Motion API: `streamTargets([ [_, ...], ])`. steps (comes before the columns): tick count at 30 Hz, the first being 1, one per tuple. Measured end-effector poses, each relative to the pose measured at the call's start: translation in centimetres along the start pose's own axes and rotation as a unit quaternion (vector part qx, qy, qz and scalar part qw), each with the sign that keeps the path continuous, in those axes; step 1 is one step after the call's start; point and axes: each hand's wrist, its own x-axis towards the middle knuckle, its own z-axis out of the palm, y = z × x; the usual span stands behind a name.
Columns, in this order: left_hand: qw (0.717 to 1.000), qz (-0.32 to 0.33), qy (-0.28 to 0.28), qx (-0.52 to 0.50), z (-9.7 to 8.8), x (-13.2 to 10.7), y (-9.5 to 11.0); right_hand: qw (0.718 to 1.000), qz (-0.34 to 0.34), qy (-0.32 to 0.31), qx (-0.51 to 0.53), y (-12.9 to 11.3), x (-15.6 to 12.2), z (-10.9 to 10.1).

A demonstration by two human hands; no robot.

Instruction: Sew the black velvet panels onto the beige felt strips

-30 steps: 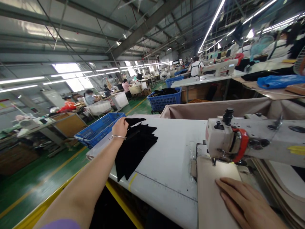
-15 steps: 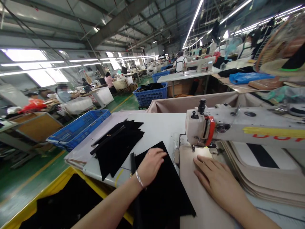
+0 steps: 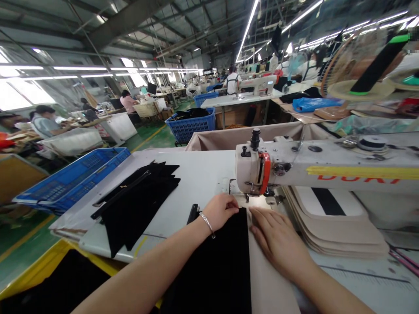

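black fabric piece: flat, lying lengthwise on tabletop | beige panel: flat, directly alongside its right edge, same tabletop

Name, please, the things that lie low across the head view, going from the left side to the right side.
blue crate → pile of black cloth → left hand → right hand → stack of beige pieces. The sewing machine and the black piece under the left hand are left out, because they overlap the hands.
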Motion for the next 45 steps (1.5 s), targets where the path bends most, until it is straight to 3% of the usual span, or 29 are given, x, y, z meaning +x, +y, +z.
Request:
streamTargets([
  [7,0.998,-0.029,0.039,0.037,2.2,2.8,0.1,1.000,0.006,-0.002,0.004,0.0,0.1,0.1],
  [22,0.992,-0.025,0.087,0.089,2.5,2.8,0.9,1.000,0.022,-0.013,0.000,-0.1,0.2,0.2],
  [28,0.979,0.140,-0.016,0.146,1.8,0.2,1.9,1.000,0.020,-0.009,0.016,0.1,0.1,0.2],
  [40,0.981,0.135,-0.026,0.140,1.9,-0.9,1.0,0.999,0.035,-0.018,0.012,-0.5,-0.1,-0.1],
  [42,0.978,0.135,-0.062,0.144,1.0,-2.3,1.8,0.999,0.033,-0.019,0.014,-1.1,-1.1,-0.6],
  [45,0.964,0.182,-0.157,0.118,-0.5,-6.4,3.6,1.000,0.006,0.003,0.031,-2.8,-3.9,-1.6],
])
